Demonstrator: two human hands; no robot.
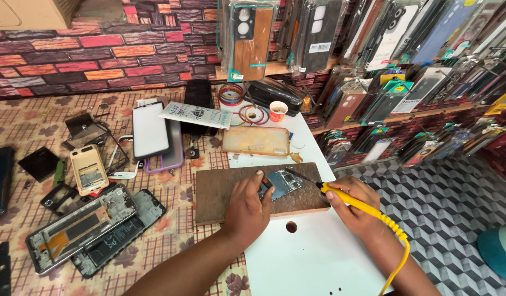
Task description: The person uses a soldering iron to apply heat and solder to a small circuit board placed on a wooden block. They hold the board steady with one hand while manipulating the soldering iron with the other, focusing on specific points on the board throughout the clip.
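Opened phone frames (80, 227), a white-screened phone (150, 130), a paper cup (278, 111) and hanging phone cases (247, 38) surround the bench.
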